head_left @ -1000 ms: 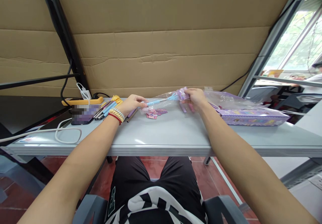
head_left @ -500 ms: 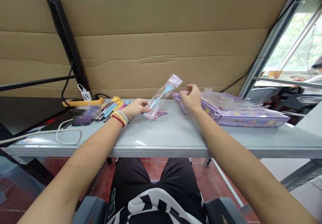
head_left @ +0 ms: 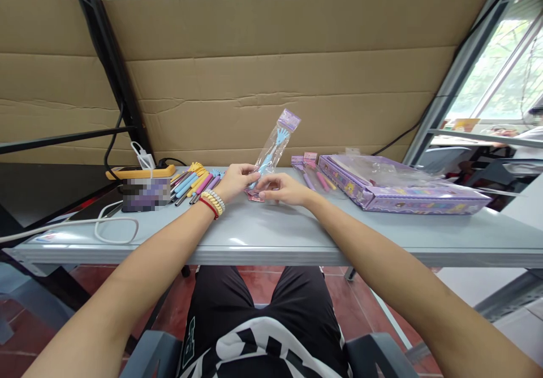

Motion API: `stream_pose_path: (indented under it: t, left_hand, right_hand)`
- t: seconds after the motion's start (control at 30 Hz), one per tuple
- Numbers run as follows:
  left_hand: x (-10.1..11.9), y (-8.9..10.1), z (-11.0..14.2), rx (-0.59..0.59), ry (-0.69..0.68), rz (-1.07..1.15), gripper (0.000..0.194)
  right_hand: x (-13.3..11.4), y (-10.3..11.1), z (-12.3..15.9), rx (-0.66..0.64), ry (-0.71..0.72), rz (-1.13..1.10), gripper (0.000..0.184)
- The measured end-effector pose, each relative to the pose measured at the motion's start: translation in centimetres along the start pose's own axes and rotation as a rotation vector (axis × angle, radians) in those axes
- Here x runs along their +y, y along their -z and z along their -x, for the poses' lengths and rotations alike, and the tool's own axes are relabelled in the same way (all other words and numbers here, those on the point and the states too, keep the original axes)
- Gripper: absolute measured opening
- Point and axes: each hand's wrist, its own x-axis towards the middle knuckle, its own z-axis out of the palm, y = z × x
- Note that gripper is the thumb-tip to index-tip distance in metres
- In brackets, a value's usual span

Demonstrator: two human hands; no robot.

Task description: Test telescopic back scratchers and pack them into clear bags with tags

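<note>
My left hand [head_left: 240, 182] grips a clear plastic packet [head_left: 275, 147] that stands tilted up to the right. Inside it lies a light-blue stick with a hand-shaped end, below a purple header. Against the packet's lower end, my right hand [head_left: 282, 189] has its fingers bent in a pinch, touching it. Pink printed pieces [head_left: 254, 197] show on the table beneath the hands, partly covered by them. Beside my left hand lies a bundle of coloured sticks [head_left: 197, 183] in yellow, blue, pink and purple, some with hand-shaped ends.
At the right sits an open purple box [head_left: 418, 197] with clear plastic on top. Several packeted sticks [head_left: 316, 177] lie against its left side. A blurred phone-like object [head_left: 146, 194], white cable [head_left: 114, 236] and yellow-edged item [head_left: 165, 171] are at the left. Cardboard [head_left: 271, 72] backs the table.
My right hand has moved left from the packets by the box to the lower end of the held packet. The held packet has risen slightly and stands steeper.
</note>
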Motion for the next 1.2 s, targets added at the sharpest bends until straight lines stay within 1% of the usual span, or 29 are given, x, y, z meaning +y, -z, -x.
stream_pose_path:
  t: [0.1, 0.17, 0.23, 0.3, 0.4, 0.5, 0.57, 0.63, 0.7, 0.77, 0.83, 0.93, 1.0, 1.07, 1.13, 1.2]
  left_hand:
    - [0.2, -0.3, 0.1, -0.008, 0.009, 0.021, 0.048]
    - [0.5, -0.4, 0.3, -0.041, 0.05, 0.056, 0.051]
    - [0.8, -0.5, 0.5, -0.087, 0.101, 0.085, 0.053]
    - [1.2, -0.5, 0.8, -0.15, 0.124, 0.106, 0.052]
    - [1.5, -0.5, 1.0, -0.284, 0.127, 0.163, 0.052]
    - [1.4, -0.5, 1.1, -0.383, 0.171, 0.214, 0.06]
    - [1.2, -0.5, 1.1, -0.424, 0.201, 0.216, 0.066]
    - [1.2, -0.5, 1.1, -0.463, 0.212, 0.199, 0.068]
    - [1.3, -0.4, 1.1, -0.501, 0.207, 0.183, 0.067]
    - [1.5, -0.2, 1.1, -0.525, 0.196, 0.179, 0.067]
    - [1.7, 0.2, 1.0, -0.515, 0.19, 0.172, 0.068]
    - [1.7, 0.8, 0.9, -0.419, 0.182, 0.086, 0.063]
    - [1.5, 1.1, 0.8, -0.346, 0.162, -0.002, 0.056]
    - [1.4, 1.2, 0.7, -0.299, 0.147, -0.067, 0.049]
    - [1.6, 1.0, 0.8, -0.279, 0.158, -0.11, 0.044]
    - [1.8, 0.8, 0.9, -0.289, 0.19, -0.14, 0.042]
  right_hand:
    - [0.2, 0.0, -0.2, 0.083, -0.013, -0.017, 0.036]
    - [0.1, 0.0, -0.2, 0.121, -0.02, -0.003, 0.036]
    - [-0.2, 0.1, -0.1, 0.179, -0.025, 0.06, 0.037]
    - [-0.4, 0.1, 0.1, 0.266, -0.035, 0.158, 0.042]
    - [-0.7, 0.3, 0.3, 0.403, -0.073, 0.306, 0.052]
    - [-0.4, 0.5, 0.3, 0.481, -0.126, 0.424, 0.055]
    - [-0.2, 0.6, 0.2, 0.492, -0.166, 0.486, 0.052]
    - [0.0, 0.8, 0.1, 0.495, -0.182, 0.54, 0.044]
    - [-0.1, 1.2, 0.2, 0.523, -0.166, 0.607, 0.037]
    - [-0.2, 2.0, 0.4, 0.579, -0.155, 0.7, 0.032]
    - [-0.3, 3.3, 1.0, 0.648, -0.201, 0.788, 0.028]
    - [0.2, 5.7, 2.0, 0.704, -0.388, 0.847, 0.02]
    - [1.0, 7.2, 2.7, 0.686, -0.522, 0.857, 0.018]
    - [1.9, 8.3, 3.1, 0.661, -0.629, 0.858, 0.018]
    - [2.6, 8.8, 3.3, 0.645, -0.701, 0.861, 0.022]
    - [3.2, 8.9, 3.2, 0.631, -0.749, 0.874, 0.031]
